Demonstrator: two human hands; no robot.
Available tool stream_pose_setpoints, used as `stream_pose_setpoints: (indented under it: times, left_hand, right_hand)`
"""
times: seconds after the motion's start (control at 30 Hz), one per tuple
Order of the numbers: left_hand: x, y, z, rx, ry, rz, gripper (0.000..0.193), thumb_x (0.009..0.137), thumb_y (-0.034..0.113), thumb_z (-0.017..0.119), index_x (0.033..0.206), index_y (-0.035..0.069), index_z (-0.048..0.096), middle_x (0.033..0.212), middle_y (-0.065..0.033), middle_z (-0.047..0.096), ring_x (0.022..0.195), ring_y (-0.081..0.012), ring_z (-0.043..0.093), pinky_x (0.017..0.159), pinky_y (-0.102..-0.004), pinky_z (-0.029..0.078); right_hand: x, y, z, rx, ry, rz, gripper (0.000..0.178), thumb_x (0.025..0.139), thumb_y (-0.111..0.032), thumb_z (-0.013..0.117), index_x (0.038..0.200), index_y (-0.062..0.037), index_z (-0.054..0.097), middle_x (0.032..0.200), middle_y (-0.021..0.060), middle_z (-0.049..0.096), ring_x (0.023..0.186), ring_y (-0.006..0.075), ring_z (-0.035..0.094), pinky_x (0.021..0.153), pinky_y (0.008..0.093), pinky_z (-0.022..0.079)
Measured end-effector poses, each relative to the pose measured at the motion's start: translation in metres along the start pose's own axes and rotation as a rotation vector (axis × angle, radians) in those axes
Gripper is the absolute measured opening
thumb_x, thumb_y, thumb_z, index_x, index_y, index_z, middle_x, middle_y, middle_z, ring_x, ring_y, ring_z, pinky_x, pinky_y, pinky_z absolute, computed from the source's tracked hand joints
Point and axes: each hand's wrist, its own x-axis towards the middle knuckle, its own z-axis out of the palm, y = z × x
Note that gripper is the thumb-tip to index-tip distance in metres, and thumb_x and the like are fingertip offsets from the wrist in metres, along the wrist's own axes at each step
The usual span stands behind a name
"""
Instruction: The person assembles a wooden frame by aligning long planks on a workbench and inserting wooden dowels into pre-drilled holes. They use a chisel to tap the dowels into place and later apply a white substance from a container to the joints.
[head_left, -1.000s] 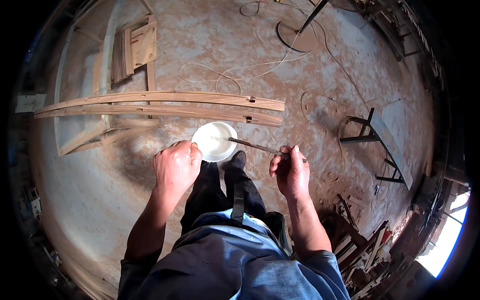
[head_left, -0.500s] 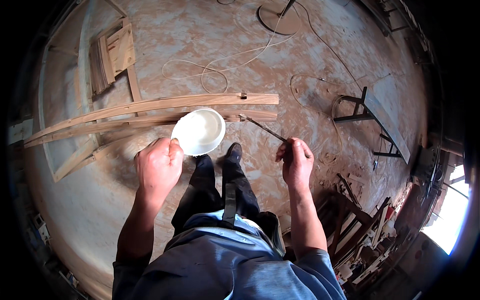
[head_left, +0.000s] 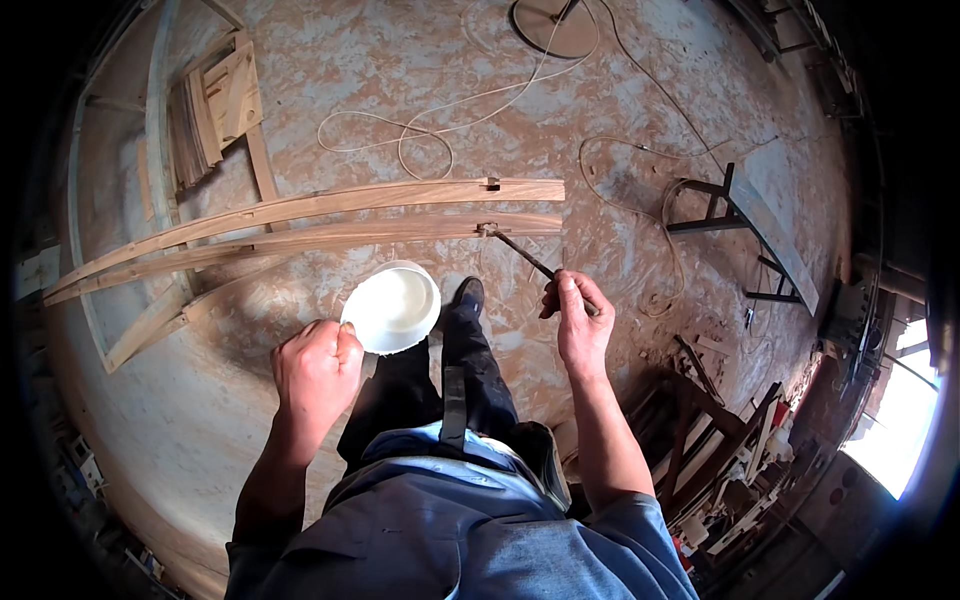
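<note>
My left hand (head_left: 318, 368) is closed on the rim of a white round tub (head_left: 383, 318). A whitish substance seems to line the inside; how deep it goes I cannot tell. My right hand (head_left: 580, 312) grips a thin dark stick (head_left: 526, 256) between thumb and fingers. Its far tip meets the slot cut near the right end of the nearer wooden beam (head_left: 390, 233). Just beyond lies a second long, slightly curved beam (head_left: 385, 197), with a similar notch near its right end.
Under the beams' left part stands a pale frame (head_left: 160, 120), with stacked wood pieces (head_left: 222, 100) by it. Cord (head_left: 430, 132) loops over the dusty floor. A metal stand (head_left: 765, 235) is at right, and scrap wood (head_left: 720, 440) is heaped near right.
The tub in my left hand has come nearer to my body, uncovering the nearer beam. My right hand has shifted slightly left, and the stick's tip now sits at the slot.
</note>
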Motion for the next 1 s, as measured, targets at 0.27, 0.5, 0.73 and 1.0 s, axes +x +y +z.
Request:
stream_pose_setpoints:
  times: [0.27, 0.5, 0.73, 1.0]
  left_hand:
    - [-0.002, -0.007, 0.0, 0.011, -0.007, 0.004, 0.021, 0.083, 0.004, 0.057, 0.063, 0.0, 0.049, 0.061, -0.0193, 0.054, 0.056, -0.0385, 0.054, 0.051, -0.0448, 0.041]
    - [-0.004, -0.013, 0.0, 0.046, -0.003, 0.013, 0.022, 0.08, 0.006, 0.059, 0.061, 0.003, 0.048, 0.06, -0.0153, 0.055, 0.053, -0.0351, 0.056, 0.048, -0.0426, 0.044]
    - [-0.007, -0.015, 0.0, 0.009, -0.064, -0.038, 0.021, 0.082, 0.005, 0.057, 0.064, 0.0, 0.05, 0.063, -0.02, 0.054, 0.056, -0.0391, 0.054, 0.051, -0.0452, 0.042]
    - [-0.006, -0.018, 0.004, 0.045, -0.024, 0.018, 0.023, 0.079, 0.006, 0.06, 0.06, 0.003, 0.048, 0.06, -0.0153, 0.055, 0.053, -0.0352, 0.056, 0.048, -0.0432, 0.043]
  right_hand:
    - [0.006, 0.005, 0.012, -0.076, 0.062, 0.028, 0.021, 0.095, -0.016, 0.059, 0.096, 0.0038, 0.065, 0.082, 0.0055, 0.06, 0.063, 0.0095, 0.056, 0.058, 0.024, 0.049]
    - [-0.01, 0.003, 0.034, -0.501, -0.019, -0.338, 0.012, 0.088, -0.008, 0.065, 0.097, 0.0002, 0.066, 0.081, 0.0118, 0.061, 0.071, 0.0225, 0.059, 0.066, 0.0302, 0.048]
    - [-0.001, 0.007, 0.025, -0.155, 0.029, -0.124, 0.014, 0.091, -0.009, 0.062, 0.098, 0.0034, 0.066, 0.082, 0.0068, 0.06, 0.067, 0.0099, 0.057, 0.06, 0.0239, 0.049]
    - [0.048, -0.048, 0.035, -0.494, -0.121, 0.074, 0.033, 0.093, -0.029, 0.061, 0.094, 0.004, 0.066, 0.072, 0.0063, 0.063, 0.063, 0.0096, 0.057, 0.058, 0.0257, 0.047]
